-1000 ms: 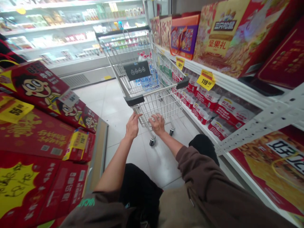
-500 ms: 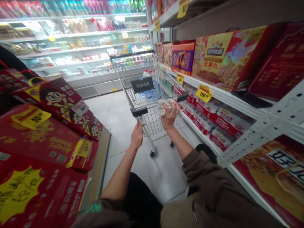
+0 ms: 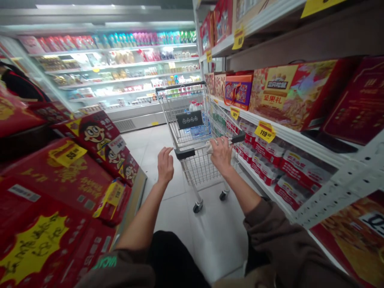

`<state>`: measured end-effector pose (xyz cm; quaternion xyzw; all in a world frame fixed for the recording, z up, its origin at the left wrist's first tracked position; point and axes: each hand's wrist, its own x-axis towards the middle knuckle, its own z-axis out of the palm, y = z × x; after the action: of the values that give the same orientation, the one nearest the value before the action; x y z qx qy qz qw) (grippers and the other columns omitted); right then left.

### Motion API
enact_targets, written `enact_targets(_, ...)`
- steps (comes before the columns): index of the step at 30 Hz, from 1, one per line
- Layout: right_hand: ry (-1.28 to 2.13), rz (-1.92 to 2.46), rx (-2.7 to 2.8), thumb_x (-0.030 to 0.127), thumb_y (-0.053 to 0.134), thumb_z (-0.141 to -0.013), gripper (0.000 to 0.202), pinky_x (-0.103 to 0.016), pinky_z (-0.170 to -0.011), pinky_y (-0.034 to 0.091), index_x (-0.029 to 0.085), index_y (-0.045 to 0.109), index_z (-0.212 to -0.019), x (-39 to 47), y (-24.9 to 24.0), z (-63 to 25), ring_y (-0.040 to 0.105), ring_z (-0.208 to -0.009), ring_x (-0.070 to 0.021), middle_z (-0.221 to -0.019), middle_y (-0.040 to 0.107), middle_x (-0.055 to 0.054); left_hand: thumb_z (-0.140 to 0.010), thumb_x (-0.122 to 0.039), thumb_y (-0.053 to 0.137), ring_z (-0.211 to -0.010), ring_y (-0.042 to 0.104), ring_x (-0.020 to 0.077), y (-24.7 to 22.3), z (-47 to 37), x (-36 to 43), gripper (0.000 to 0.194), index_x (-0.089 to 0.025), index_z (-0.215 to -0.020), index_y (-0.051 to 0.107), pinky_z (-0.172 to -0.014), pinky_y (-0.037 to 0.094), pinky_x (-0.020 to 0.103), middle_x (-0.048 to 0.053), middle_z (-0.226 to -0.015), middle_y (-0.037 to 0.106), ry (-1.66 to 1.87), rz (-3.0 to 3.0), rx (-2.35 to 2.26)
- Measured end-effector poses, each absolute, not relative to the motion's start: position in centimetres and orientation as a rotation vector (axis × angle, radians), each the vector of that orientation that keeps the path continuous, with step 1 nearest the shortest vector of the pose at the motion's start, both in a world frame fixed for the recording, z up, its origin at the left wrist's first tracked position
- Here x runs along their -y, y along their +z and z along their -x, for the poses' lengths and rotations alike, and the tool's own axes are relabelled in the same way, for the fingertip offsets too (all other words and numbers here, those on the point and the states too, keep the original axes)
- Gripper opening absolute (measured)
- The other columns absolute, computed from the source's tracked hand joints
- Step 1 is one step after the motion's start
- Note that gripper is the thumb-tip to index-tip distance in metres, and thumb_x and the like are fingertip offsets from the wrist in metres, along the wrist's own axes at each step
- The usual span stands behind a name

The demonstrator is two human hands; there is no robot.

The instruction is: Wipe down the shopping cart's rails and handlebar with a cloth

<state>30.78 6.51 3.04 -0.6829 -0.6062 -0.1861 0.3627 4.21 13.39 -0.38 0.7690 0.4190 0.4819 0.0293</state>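
Observation:
A metal shopping cart (image 3: 201,170) stands in front of me, with dark grips at the ends of its handle and a black plaque (image 3: 189,120) on the child-seat panel. My right hand (image 3: 221,156) is closed on a whitish cloth (image 3: 209,148), pressing it at the handle bar near the right grip (image 3: 238,137). The hand covers most of the cloth. My left hand (image 3: 165,165) is raised just left of the left grip (image 3: 185,153), apart from it, with its fingers loosely bent and nothing visible in them.
On the left, red gift boxes (image 3: 72,176) with price tags are stacked on a low platform. White shelving (image 3: 312,152) along the right carries gift boxes (image 3: 294,94) and packs of bottles (image 3: 271,168). A lit refrigerated case (image 3: 126,80) spans the back. Bottled water (image 3: 196,116) shows through the cart.
My left hand has moved up and left, off the cart's side. My right hand has turned over the cloth at the handle, hiding more of it. The view has tilted up.

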Motion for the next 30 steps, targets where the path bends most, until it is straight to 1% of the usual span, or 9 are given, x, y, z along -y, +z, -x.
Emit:
enact_targets(2,-0.501,1.751,1.64,0.002,0.05,-0.086,0.04,-0.054,-0.097,0.043,0.023,0.064,-0.117,-6.7,3.3,-30.9,0.045,-0.127,-0.0344,-0.121,0.065,-0.013,-0.101,-0.064,0.013,-0.145,0.037,0.0302,1.6,-4.9,-15.5,0.063,-0.023,-0.104,0.06,-0.127,0.022,0.058,0.01,-0.135,0.058,1.415,-2.453,-1.185)
enact_targets(5,-0.514,1.75,1.703,0.001,0.051,-0.083,0.045,-0.05,-0.095,0.043,0.024,0.062,-0.12,-7.1,3.1,-30.7,0.045,-0.123,-0.033,-0.122,0.063,-0.012,-0.1,-0.066,0.004,-0.129,0.05,0.0262,3.1,-6.2,-17.2,0.066,-0.024,-0.081,0.052,-0.125,0.026,0.057,0.008,-0.105,0.064,1.353,-2.511,-1.104)
enact_targets(8,-0.528,1.739,1.72,0.0,0.053,-0.08,0.049,-0.047,-0.096,0.042,0.024,0.061,-0.123,-7.7,2.7,-31.5,0.043,-0.124,-0.0321,-0.125,0.062,-0.011,-0.099,-0.065,-0.002,-0.105,0.053,0.024,2.9,-7.5,-17.0,0.064,-0.026,-0.077,0.044,-0.114,0.039,0.053,0.007,-0.088,0.057,1.389,-2.511,-1.108)
enact_targets(11,-0.511,1.716,1.722,0.0,0.055,-0.077,0.053,-0.045,-0.097,0.04,0.024,0.061,-0.124,-8.3,2.4,-33.3,0.042,-0.125,-0.0311,-0.127,0.062,-0.011,-0.098,-0.064,-0.005,-0.093,0.05,0.0241,2.5,-9.0,-16.2,0.063,-0.027,-0.076,0.041,-0.102,0.045,0.049,0.006,-0.083,0.051,1.421,-2.499,-1.115)
enact_targets(16,-0.478,1.677,1.731,0.003,0.058,-0.075,0.053,-0.04,-0.097,0.038,0.023,0.063,-0.124,-9.1,2.2,-36.8,0.042,-0.124,-0.0289,-0.124,0.063,-0.009,-0.098,-0.065,-0.002,-0.096,0.047,0.025,2.4,-12.1,-15.1,0.063,-0.027,-0.076,0.043,-0.103,0.041,0.049,0.007,-0.084,0.051,1.422,-2.499,-1.1)
enact_targets(21,-0.429,1.73,1.659,0.011,0.061,-0.078,0.04,-0.038,-0.095,0.041,0.02,0.067,-0.117,-10.0,2.7,-40.3,0.044,-0.121,-0.0286,-0.118,0.065,-0.01,-0.1,-0.059,-0.001,-0.101,0.046,0.0266,2.3,-16.1,-13.4,0.062,-0.025,-0.083,0.048,-0.105,0.039,0.051,0.009,-0.091,0.053,1.408,-2.505,-1.098)
enact_targets(24,-0.392,1.764,1.631,0.013,0.063,-0.078,0.039,-0.038,-0.094,0.043,0.019,0.068,-0.116,-10.1,3.3,-42.1,0.045,-0.121,-0.0298,-0.118,0.066,-0.011,-0.1,-0.059,-0.001,-0.104,0.046,0.0286,2.2,-18.8,-12.1,0.064,-0.024,-0.086,0.051,-0.103,0.04,0.052,0.012,-0.095,0.054,1.416,-2.493,-1.117)
enact_targets(27,-0.326,1.776,1.676,0.013,0.064,-0.076,0.039,-0.037,-0.092,0.044,0.017,0.069,-0.114,-9.6,4.1,-43.0,0.05,-0.118,-0.0297,-0.115,0.068,-0.011,-0.1,-0.059,0.002,-0.108,0.047,0.0306,2.3,-21.1,-10.8,0.063,-0.023,-0.09,0.053,-0.101,0.041,0.054,0.013,-0.098,0.055,1.417,-2.474,-1.147)
enact_targets(30,-0.284,1.736,1.773,0.011,0.064,-0.073,0.038,-0.035,-0.093,0.044,0.019,0.071,-0.109,-8.2,4.9,-42.8,0.056,-0.109,-0.026,-0.11,0.071,-0.008,-0.102,-0.055,0.01,-0.113,0.047,0.0324,2.2,-23.2,-9.6,0.056,-0.022,-0.098,0.055,-0.104,0.039,0.057,0.015,-0.103,0.056,1.404,-2.457,-1.174)
